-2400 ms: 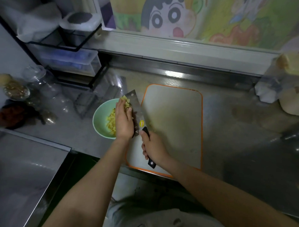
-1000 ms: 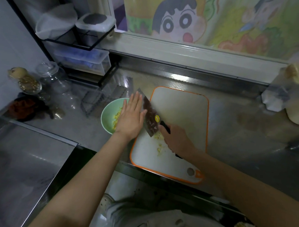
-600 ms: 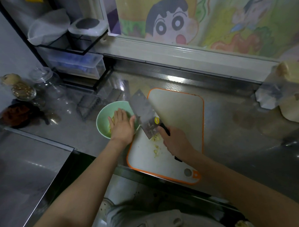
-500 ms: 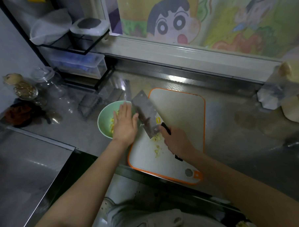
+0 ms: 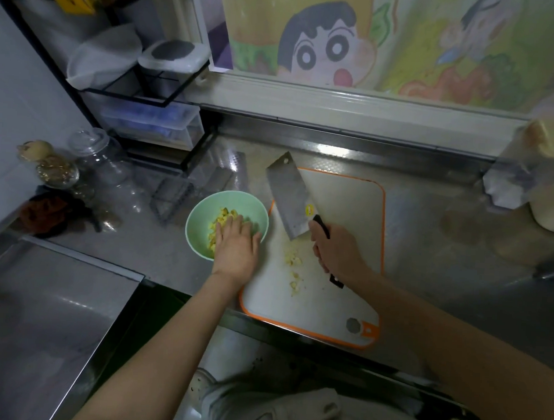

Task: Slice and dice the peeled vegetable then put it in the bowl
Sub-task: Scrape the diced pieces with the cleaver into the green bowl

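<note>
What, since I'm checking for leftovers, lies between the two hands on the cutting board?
In the head view, a small scatter of diced vegetable lies on the cutting board between the left hand and the right hand gripping the cleaver.

A dim kitchen corner is shown. A stainless-steel worktop (image 5: 442, 255) is backed by a low steel upstand (image 5: 351, 149), on which a patch of light is reflected. Above it, a pale window frame (image 5: 337, 98) is filled by a cartoon picture (image 5: 324, 46). At the left, a black rack (image 5: 137, 97) is set against a plain grey wall (image 5: 17, 97), with clear plastic drawers (image 5: 152, 122) under its shelf. A lower steel surface (image 5: 42, 310) is seen at near left.
</note>
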A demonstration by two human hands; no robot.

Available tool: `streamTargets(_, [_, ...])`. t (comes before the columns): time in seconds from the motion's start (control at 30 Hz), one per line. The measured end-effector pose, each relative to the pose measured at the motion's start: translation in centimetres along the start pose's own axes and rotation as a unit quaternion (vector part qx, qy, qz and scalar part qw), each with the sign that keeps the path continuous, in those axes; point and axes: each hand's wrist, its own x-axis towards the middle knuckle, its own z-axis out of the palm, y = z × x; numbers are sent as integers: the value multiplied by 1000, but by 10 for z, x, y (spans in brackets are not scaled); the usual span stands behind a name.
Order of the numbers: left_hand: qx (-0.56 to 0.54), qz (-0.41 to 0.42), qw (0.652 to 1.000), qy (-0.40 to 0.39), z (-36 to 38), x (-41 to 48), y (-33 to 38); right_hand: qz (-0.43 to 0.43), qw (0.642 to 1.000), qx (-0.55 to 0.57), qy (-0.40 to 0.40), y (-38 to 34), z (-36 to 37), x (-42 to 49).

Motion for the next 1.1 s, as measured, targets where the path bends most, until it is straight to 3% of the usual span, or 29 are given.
streamTargets(0.07, [0, 25, 999, 22, -1, -2, 1, -43, 994, -93, 38, 8, -11, 4])
streamTargets(0.2, [22, 58, 997, 41, -2, -5, 4, -95, 945, -302, 81, 37, -38, 17])
streamTargets(0.4, [15, 56, 996, 69, 3, -6, 5, -62, 886, -460, 23, 85, -45, 26])
streamTargets(0.53, [5, 48, 996, 76, 4, -7, 8, -87, 885, -453, -65, 105, -37, 8])
streamTargets(0.77, [-1, 39, 997, 73, 1, -5, 16, -139, 850, -473, -186, 119, -58, -19])
streamTargets(0.87, [7, 37, 997, 73, 2, -6, 17, -132, 859, -447, -213, 112, -71, -21])
streamTargets(0.97, [33, 29, 995, 85, 4, -6, 16, -108, 890, -397, -198, 112, -77, -16])
streamTargets(1.1, [40, -2, 996, 79, 4, -8, 10, -105, 915, -376, -101, 106, -67, 2])
